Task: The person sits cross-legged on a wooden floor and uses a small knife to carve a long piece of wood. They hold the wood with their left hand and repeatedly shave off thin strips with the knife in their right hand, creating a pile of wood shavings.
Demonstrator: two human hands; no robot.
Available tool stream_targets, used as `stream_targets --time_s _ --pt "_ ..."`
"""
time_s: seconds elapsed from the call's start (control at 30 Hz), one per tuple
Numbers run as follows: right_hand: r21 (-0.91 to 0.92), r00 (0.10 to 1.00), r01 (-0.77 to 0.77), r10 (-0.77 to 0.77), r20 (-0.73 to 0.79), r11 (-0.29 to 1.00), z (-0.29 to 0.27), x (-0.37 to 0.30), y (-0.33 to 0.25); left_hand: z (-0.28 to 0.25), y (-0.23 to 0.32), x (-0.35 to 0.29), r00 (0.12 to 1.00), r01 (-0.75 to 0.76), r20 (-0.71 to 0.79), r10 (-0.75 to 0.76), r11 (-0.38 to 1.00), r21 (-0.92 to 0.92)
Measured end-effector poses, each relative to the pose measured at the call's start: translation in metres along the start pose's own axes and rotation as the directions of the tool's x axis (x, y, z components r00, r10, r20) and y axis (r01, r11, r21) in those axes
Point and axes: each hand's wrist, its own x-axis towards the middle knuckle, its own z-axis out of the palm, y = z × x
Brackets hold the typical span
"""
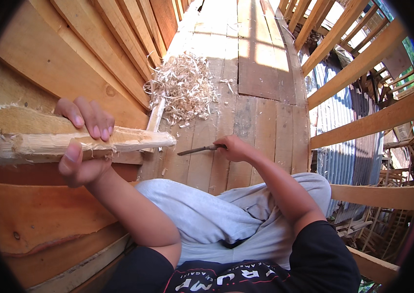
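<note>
A pale, roughly carved length of wood (141,139) comes in from the left edge and narrows to a whittled tip. My left hand (79,168) grips it, fingers over the top and thumb on the near side. Loose slivers cling to its surface. To the right of the tip, my right hand (236,148) is closed round the handle of a knife (193,151). The blade points left, apart from the wood and above the floorboards. My legs in grey trousers (197,210) are folded below.
A heap of curly wood shavings (187,88) lies on the plank floor (273,124) against the plank wall (46,58) at left. Beside it rests a narrow pale strip of wood (156,117). Slatted wooden railing (368,119) borders the right, with corrugated metal sheeting (346,166) beyond it.
</note>
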Motion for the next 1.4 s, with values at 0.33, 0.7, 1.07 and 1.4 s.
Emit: stream_targets --time_s 0.33,0.7,1.07,1.4 --pt "0.136 0.987 0.106 -0.121 0.107 0.985 0.024 0.005 -0.018 0.000 0.003 -0.003 0.985 -0.108 -0.121 0.123 0.986 0.123" --pt "0.238 0.993 -0.047 0.071 -0.097 0.970 0.022 0.014 -0.036 -0.005 0.009 -0.004 0.977 -0.137 -0.157 0.146 0.988 0.070" --pt "0.176 0.991 -0.005 0.029 -0.133 0.984 0.032 0.015 -0.036 -0.002 0.011 -0.004 0.977 -0.138 -0.155 0.147 0.988 0.069" --pt "0.116 0.970 0.028 0.001 -0.243 0.993 0.038 0.013 -0.029 -0.004 0.008 -0.003 0.979 -0.132 -0.147 0.144 0.987 0.088"
